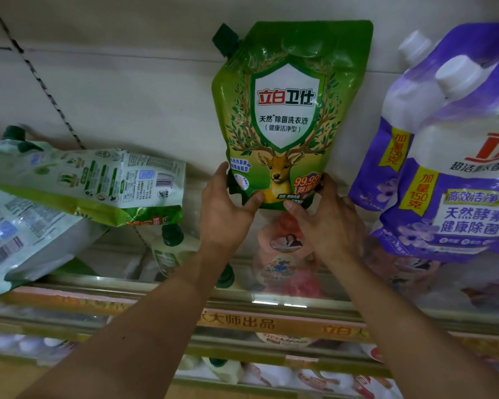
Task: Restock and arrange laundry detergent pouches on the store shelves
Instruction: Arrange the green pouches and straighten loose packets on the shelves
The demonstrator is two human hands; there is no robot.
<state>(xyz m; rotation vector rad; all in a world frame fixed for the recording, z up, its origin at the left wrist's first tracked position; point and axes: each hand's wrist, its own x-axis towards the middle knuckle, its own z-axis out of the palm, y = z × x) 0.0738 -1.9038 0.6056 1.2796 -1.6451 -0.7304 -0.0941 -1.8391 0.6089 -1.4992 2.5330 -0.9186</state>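
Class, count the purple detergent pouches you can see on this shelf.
2. The front purple pouch stands at the far right; the rear purple pouch sits just behind it, to its left. Others may be hidden beyond the frame.

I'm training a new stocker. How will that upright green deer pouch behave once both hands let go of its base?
Probably floppy: the green deer pouch has wrinkled film near its cap, and the left hand and right hand grip its bottom corners. Likely to tip: similar pouches lie toppled at left. Its glossy film may slip.
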